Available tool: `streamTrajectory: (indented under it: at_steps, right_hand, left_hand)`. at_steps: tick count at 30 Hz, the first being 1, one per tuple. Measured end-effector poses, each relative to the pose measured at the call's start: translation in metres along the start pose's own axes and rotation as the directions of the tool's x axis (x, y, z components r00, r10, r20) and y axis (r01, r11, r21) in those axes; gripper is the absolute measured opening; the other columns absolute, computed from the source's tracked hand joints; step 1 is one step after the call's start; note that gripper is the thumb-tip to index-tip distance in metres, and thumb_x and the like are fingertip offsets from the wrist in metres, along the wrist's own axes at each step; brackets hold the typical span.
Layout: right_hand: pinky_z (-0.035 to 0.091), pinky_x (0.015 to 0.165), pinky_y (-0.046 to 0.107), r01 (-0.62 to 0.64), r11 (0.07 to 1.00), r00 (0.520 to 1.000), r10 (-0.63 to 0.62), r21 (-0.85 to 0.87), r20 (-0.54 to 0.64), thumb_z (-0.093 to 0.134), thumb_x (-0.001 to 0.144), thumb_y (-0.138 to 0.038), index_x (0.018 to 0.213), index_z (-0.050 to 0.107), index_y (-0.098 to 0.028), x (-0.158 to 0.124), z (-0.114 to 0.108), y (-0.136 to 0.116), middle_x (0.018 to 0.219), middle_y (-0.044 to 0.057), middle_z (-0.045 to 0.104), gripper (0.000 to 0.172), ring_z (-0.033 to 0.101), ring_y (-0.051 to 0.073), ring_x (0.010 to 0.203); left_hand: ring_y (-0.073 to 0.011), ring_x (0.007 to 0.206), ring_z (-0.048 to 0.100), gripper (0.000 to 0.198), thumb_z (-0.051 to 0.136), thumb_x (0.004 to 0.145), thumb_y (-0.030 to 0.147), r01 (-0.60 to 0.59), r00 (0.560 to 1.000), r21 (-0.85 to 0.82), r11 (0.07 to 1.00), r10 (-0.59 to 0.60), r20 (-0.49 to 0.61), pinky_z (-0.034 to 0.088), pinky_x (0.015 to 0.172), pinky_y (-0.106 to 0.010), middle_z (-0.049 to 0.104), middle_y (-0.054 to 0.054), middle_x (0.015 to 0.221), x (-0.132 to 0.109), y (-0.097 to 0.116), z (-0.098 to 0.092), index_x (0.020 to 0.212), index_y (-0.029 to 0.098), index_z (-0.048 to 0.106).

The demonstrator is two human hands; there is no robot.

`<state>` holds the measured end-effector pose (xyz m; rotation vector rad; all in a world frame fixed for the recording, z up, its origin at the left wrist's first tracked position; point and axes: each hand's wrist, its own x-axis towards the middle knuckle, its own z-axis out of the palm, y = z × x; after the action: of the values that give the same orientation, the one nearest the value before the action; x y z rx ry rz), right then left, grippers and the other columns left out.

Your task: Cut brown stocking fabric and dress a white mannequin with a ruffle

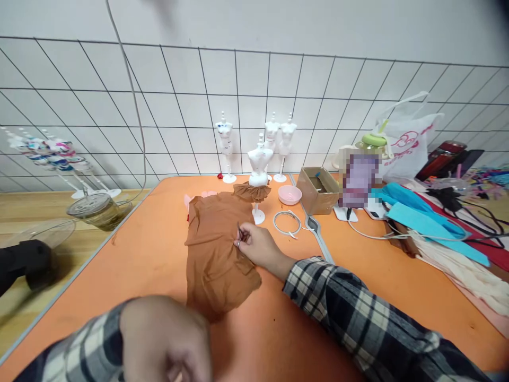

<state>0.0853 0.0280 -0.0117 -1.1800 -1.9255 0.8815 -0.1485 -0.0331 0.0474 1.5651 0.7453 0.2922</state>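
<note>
While the right hand (258, 246) pinches a small dark tool (239, 232) between thumb and fingertips, the tool's tip sits on the brown fabric (217, 254) near its middle. What kind of tool it is cannot be told. The right forearm, in a plaid sleeve (358, 313), comes in from lower right with the wrist low on the orange table (159, 249).

The left hand (165, 339) is close to the camera at the bottom edge, blurred, with fingers curled into a loose fist. I cannot tell if it holds anything. It is just beside the fabric's near edge.

The fabric is thin, slightly shiny and wrinkled. It lies flat on the table in a long piece. Its far end is gathered in a ruffle around the base of a small white mannequin torso (260, 162) on a stand.

Containers:
- An open cardboard box (318, 191) is right of the mannequin; its contents are unclear.
- A shallow pink bowl (289, 194) is just left of the box; its inside is not visible.
- A lidded glass jar (97, 210) with yellowish contents stands off the table's left edge.
- A white plastic bag (407, 140) is at far right, by the wall.

Three more white mannequins (225, 143) stand at the back, against the wire grid panel (178, 106). A white cord loop (287, 223) lies right of the hand. Turquoise fabric strips (429, 223) are piled at right.
</note>
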Motion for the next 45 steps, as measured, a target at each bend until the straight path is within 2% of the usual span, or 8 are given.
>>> streamTrajectory:
  at_steps: [5, 7, 14, 17, 25, 30, 37, 45]
  right_hand:
    - [0.041, 0.057, 0.022, -0.027, 0.908, 0.955, 0.147, 0.419, -0.259, 0.059, 0.076, -0.029, 0.080, 0.048, -0.021, 0.010, 0.000, -0.008, 0.078, -0.001, 0.058, 0.014, 0.053, 0.011, 0.063]
    - [0.041, 0.055, 0.022, 0.003, 0.876, 0.939, 0.163, 0.482, -0.303, 0.060, 0.074, -0.030, 0.080, 0.048, -0.021, 0.007, -0.006, -0.008, 0.076, -0.001, 0.056, 0.016, 0.052, 0.011, 0.061]
    - [0.049, 0.052, 0.022, 0.046, 0.777, 0.939, 0.181, 0.627, -0.293, 0.063, 0.075, -0.035, 0.084, 0.045, -0.022, 0.004, -0.005, -0.007, 0.081, -0.002, 0.055, 0.024, 0.055, 0.009, 0.056]
    - [0.052, 0.055, 0.023, 0.012, 0.753, 0.956, 0.183, 0.658, -0.228, 0.065, 0.075, -0.036, 0.085, 0.046, -0.021, 0.003, -0.003, -0.006, 0.087, -0.001, 0.058, 0.026, 0.060, 0.009, 0.061]
    - [0.054, 0.080, 0.031, -0.013, 0.917, 1.000, 0.017, 0.398, -0.005, 0.063, 0.080, -0.027, 0.097, 0.059, -0.018, -0.012, -0.008, -0.002, 0.101, 0.005, 0.068, 0.019, 0.066, 0.016, 0.091]
    - [0.053, 0.072, 0.027, -0.002, 0.968, 0.999, 0.014, 0.250, -0.044, 0.059, 0.083, -0.022, 0.101, 0.060, -0.020, -0.013, -0.008, -0.001, 0.105, 0.004, 0.068, 0.018, 0.066, 0.016, 0.093]
    - [0.051, 0.067, 0.025, 0.108, 0.976, 0.975, -0.066, 0.191, -0.212, 0.060, 0.085, -0.031, 0.109, 0.061, -0.021, -0.021, -0.027, -0.014, 0.104, 0.007, 0.068, 0.026, 0.065, 0.017, 0.087]
    - [0.046, 0.065, 0.023, 0.100, 0.938, 0.949, -0.190, 0.333, 0.252, 0.058, 0.088, -0.034, 0.109, 0.060, -0.019, -0.034, -0.025, -0.027, 0.102, 0.006, 0.068, 0.026, 0.062, 0.014, 0.081]
  left_hand:
    - [-0.0149, 0.064, 0.066, 0.068, 0.070, 0.074, 0.060, 0.193, 0.979, -0.275, 0.942, -0.168, 0.112, 0.047, 0.044, -0.019, 0.067, -0.005, 0.092, 0.037, -0.006, 0.074, 0.127, 0.025, 0.048]
    - [-0.0113, 0.061, 0.065, 0.061, 0.070, 0.078, 0.054, 0.166, 0.971, -0.423, 0.891, -0.223, -0.088, 0.041, 0.040, -0.015, 0.066, -0.005, 0.095, 0.047, -0.006, 0.079, 0.126, 0.024, 0.047]
    - [-0.0178, 0.104, 0.066, 0.012, 0.066, 0.086, 0.030, -0.302, 0.837, -0.812, 0.500, -0.268, -0.476, 0.049, 0.100, -0.032, 0.073, -0.004, 0.099, 0.064, -0.011, 0.055, 0.079, 0.021, 0.063]
    - [-0.0159, 0.095, 0.069, 0.008, 0.060, 0.089, 0.025, -0.402, 0.776, -0.760, 0.511, -0.251, -0.579, 0.052, 0.098, -0.034, 0.075, 0.000, 0.097, 0.065, -0.011, 0.048, 0.090, 0.024, 0.068]
    - [-0.0282, 0.107, 0.068, 0.049, 0.051, 0.091, 0.053, -0.438, 0.798, -0.768, 0.467, -0.193, -0.572, 0.055, 0.092, -0.044, 0.071, -0.012, 0.116, 0.057, -0.004, 0.024, 0.124, 0.018, 0.058]
    - [-0.0273, 0.112, 0.065, 0.057, 0.056, 0.090, 0.049, -0.319, 0.847, -0.762, 0.564, -0.191, -0.496, 0.052, 0.099, -0.042, 0.068, -0.013, 0.122, 0.059, -0.007, 0.030, 0.138, 0.018, 0.048]
    - [-0.0250, 0.109, 0.067, 0.053, 0.065, 0.088, 0.028, -0.312, 0.758, -0.621, 0.719, -0.205, -0.619, 0.052, 0.100, -0.037, 0.069, -0.012, 0.123, 0.059, -0.008, 0.017, 0.138, 0.019, 0.050]
    - [-0.0233, 0.084, 0.073, 0.019, 0.076, 0.076, 0.017, -0.196, 0.852, -0.592, 0.782, -0.164, -0.497, 0.056, 0.082, -0.031, 0.077, -0.014, 0.096, 0.051, -0.014, 0.011, 0.093, 0.009, 0.075]
